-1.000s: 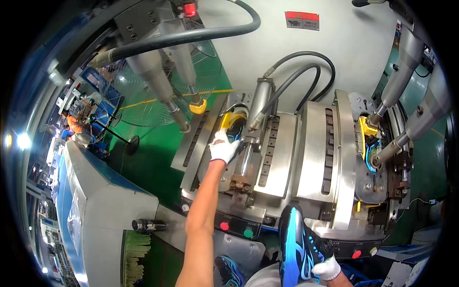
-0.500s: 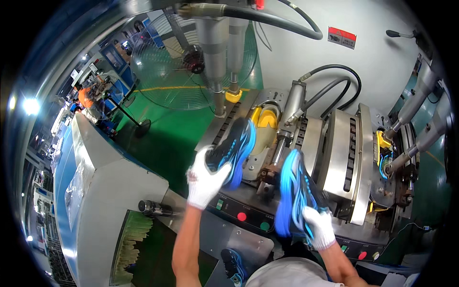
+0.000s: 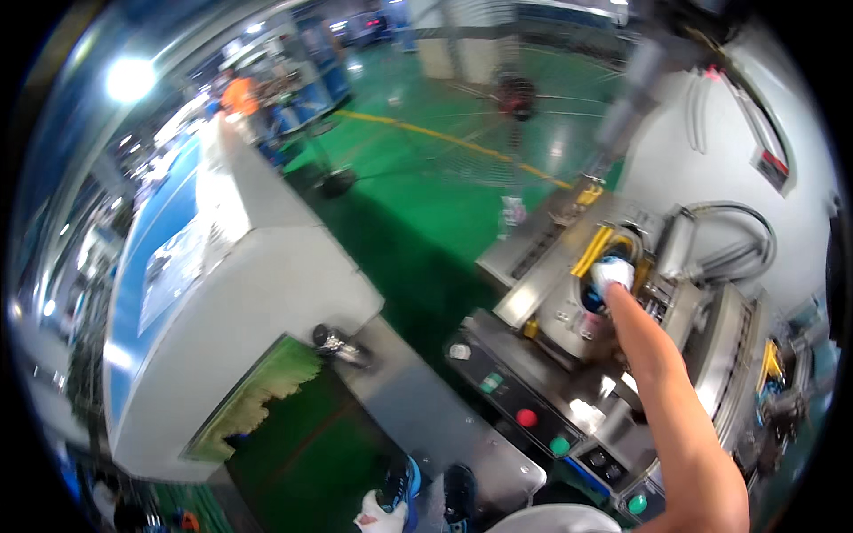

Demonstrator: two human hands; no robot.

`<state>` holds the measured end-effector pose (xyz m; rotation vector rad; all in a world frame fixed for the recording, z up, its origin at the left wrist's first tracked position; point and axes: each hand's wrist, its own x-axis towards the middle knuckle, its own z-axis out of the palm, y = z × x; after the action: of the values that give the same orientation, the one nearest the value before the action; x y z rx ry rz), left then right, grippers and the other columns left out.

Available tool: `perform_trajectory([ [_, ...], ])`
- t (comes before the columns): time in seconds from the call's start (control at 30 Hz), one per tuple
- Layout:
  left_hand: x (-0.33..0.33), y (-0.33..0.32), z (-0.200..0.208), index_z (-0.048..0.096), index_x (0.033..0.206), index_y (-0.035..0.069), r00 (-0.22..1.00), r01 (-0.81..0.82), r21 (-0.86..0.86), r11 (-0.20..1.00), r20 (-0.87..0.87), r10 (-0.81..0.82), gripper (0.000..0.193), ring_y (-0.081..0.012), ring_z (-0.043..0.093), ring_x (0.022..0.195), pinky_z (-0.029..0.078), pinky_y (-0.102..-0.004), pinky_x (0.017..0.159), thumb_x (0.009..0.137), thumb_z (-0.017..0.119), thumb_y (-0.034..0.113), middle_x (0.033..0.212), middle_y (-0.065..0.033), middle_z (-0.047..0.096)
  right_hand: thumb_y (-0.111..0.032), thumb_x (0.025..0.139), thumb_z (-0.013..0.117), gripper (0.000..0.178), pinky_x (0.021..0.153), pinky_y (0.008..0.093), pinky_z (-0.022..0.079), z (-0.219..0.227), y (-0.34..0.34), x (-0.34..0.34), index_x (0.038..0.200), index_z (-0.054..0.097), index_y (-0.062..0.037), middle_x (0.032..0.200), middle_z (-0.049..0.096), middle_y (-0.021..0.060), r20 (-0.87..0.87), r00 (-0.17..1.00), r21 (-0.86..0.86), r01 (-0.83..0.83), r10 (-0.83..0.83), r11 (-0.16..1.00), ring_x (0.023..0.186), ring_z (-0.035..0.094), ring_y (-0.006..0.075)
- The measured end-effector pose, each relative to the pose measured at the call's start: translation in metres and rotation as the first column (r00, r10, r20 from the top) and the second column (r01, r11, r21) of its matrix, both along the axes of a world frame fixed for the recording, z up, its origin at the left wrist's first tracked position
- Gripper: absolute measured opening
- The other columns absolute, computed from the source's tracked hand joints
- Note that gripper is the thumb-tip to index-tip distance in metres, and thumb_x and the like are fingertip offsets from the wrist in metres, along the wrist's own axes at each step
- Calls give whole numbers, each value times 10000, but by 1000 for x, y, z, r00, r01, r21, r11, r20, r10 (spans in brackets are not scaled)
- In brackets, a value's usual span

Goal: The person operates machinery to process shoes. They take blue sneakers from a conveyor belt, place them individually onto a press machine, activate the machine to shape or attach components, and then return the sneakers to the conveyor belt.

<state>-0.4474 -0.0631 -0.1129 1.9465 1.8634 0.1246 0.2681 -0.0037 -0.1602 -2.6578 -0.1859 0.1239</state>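
My right hand (image 3: 613, 274), in a white glove, reaches into the left station of the machine. It is closed on a dark shoe (image 3: 593, 299) with blue parts, which sits between yellow clamp pieces (image 3: 592, 251); the hand hides much of the shoe, and motion blurs it. Low in the picture my left hand (image 3: 380, 517), also gloved, grips another black and blue shoe (image 3: 410, 480), partly cut off by the lower edge. Just right of that, a third dark shoe (image 3: 459, 493) rests on the grey metal shelf (image 3: 502, 471).
A control panel (image 3: 498, 400) with red and green buttons runs along the machine's front. At left stands a large white housing (image 3: 275, 284) with a fringed green opening (image 3: 258, 400). Behind are a standing fan (image 3: 515, 98) and a person in orange (image 3: 240, 96).
The view has swung left. My right hand has moved forward with its shoe into the left station; my left hand has come down to the shelf with the other shoe.
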Motion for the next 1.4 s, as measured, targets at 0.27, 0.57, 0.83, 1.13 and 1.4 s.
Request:
perform_trajectory([
  [0.27, -9, -99, -107, 618, 1292, 57, 964, -210, -96, 973, 144, 222, 604, -288, 734, 1043, 559, -408, 929, 790, 843, 307, 1122, -150, 751, -40, 784, 622, 66, 648, 444, 573, -14, -34, 48, 816, 677, -19, 777, 704, 159, -189, 982, 423, 65, 17, 904, 675, 692, 317],
  [0.57, 4, -119, -130, 565, 1355, 95, 885, -367, -86, 926, 274, 376, 758, -323, 721, 1076, 536, -441, 980, 712, 889, 331, 1158, -139, 746, -232, 831, 767, 432, 730, 377, 538, 10, -42, 76, 1161, 670, 31, 984, 713, 130, -414, 871, 559, 14, 264, 829, 807, 645, 262],
  [0.83, -20, -122, -173, 557, 1337, 72, 846, -348, -207, 915, 351, 401, 687, -380, 659, 1182, 508, -457, 1019, 791, 817, 397, 1302, -197, 665, -193, 905, 744, 914, 1254, 453, 276, 69, -187, -326, 1628, 221, 8, 1673, 246, 285, 367, 507, 118, -857, 780, 501, 1546, 301, 389],
  [1.13, -75, -88, -132, 440, 1495, 35, 829, -132, -539, 832, 400, 390, 926, -365, 694, 1155, 521, -442, 1023, 786, 807, 505, 1225, -245, 708, -402, 856, 792, 1055, 1261, 505, 218, -45, -223, -411, 1611, 218, 61, 1663, 226, 313, 13, 486, -284, -836, 874, 470, 1555, 233, 430],
  [1.4, -111, -39, -148, 417, 1529, 122, 818, -170, -543, 822, 387, 425, 947, -403, 620, 1270, 445, -465, 1124, 734, 768, 497, 1324, -235, 667, -304, 806, 832, 485, 687, 417, 573, -144, -202, -621, 1082, 648, 50, 852, 713, 165, -209, 872, -34, -458, 442, 888, 718, 707, 272],
])
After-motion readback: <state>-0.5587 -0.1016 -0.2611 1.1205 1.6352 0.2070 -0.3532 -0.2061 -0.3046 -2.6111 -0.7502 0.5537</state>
